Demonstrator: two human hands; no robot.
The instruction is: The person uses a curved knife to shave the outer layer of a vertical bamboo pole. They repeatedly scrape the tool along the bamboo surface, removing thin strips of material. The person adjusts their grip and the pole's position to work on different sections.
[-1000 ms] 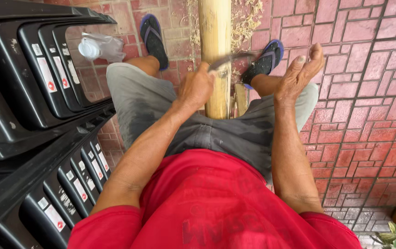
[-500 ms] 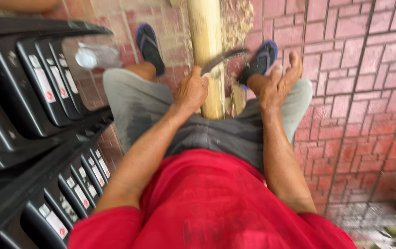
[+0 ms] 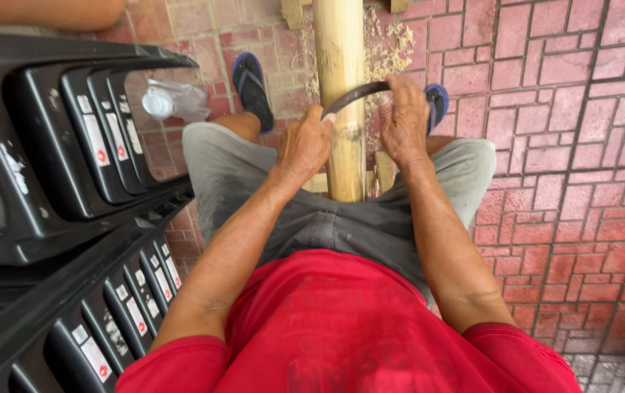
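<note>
Now both hands [image 3: 356, 135] clenched on the curved blade [image 3: 360, 94] (right hand newly closed) across the bamboo pole [image 3: 340, 44].

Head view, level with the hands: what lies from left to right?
Stacked black crates → clear plastic bottle → blue sandal → left hand → bamboo pole → right hand, both hands gripping a curved blade → red brick paving.

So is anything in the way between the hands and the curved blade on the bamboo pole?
Nothing visible. The left hand and the right hand each grip an end of the curved blade, which lies across the bamboo pole. Only shavings lie on the bricks beside the pole.
</note>
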